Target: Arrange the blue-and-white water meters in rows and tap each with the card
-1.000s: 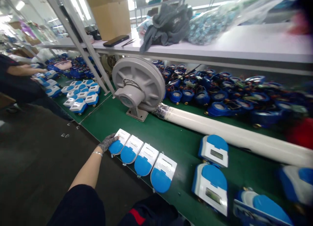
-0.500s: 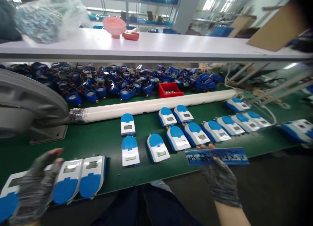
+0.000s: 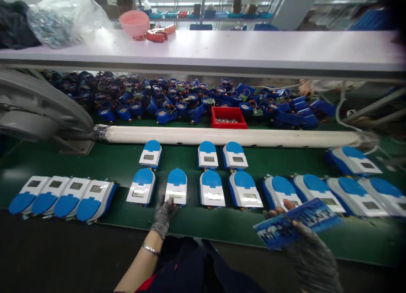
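Note:
My left hand (image 3: 164,217), in a grey fingerless glove, grips the near edge of a blue-and-white digital meter (image 3: 176,187). Its thumb lies on the white face below the small display, and the meter rests on the green bench. My right hand (image 3: 304,242), gloved the same way, pinches a flat blue strip (image 3: 296,223) with black handwriting, tilted above the bench edge. Close to that strip sits another meter (image 3: 282,191). Beside the left hand lies a meter (image 3: 141,186) with its blue lid pointing away from me.
Several meters (image 3: 95,200) stand in a row at left, lids towards me. A white tube (image 3: 222,136) crosses the bench. Behind it are a red bin (image 3: 229,117) of small metal parts and piled blue meter bodies (image 3: 165,100). Another person's hand (image 3: 305,88) shows at the back.
My left hand has moved from the left-hand row of meters to a meter near the middle. The blue strip stays in my right hand, now more tilted. The view has shifted.

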The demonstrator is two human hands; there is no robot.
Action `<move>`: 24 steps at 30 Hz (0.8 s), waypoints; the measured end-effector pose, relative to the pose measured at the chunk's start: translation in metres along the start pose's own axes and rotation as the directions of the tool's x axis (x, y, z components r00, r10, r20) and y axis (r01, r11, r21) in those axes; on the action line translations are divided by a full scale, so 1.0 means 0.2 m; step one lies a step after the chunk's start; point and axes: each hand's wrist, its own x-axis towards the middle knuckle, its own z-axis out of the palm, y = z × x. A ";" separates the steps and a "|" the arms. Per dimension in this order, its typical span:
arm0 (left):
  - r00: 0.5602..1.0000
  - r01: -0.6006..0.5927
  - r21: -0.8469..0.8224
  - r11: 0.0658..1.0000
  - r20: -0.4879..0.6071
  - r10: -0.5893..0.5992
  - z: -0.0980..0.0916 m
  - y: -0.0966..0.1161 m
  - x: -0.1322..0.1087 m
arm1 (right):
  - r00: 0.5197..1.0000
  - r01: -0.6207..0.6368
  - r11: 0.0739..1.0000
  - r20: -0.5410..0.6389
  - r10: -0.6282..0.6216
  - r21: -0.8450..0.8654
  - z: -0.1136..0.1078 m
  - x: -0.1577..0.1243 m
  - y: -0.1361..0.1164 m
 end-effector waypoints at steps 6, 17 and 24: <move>0.995 -0.081 -0.056 0.995 0.053 0.084 0.20 0.17 0.21 | 0.993 -0.110 0.993 0.036 0.109 0.051 0.04 0.12 0.04; 0.990 -0.123 -0.149 0.981 0.056 0.133 0.48 0.22 0.46 | 0.995 -0.096 0.987 0.040 0.091 0.126 0.04 0.20 0.04; 0.991 -0.120 -0.152 0.981 0.048 0.128 0.55 0.23 0.49 | 0.998 -0.068 0.997 0.016 0.067 0.043 0.09 0.15 0.06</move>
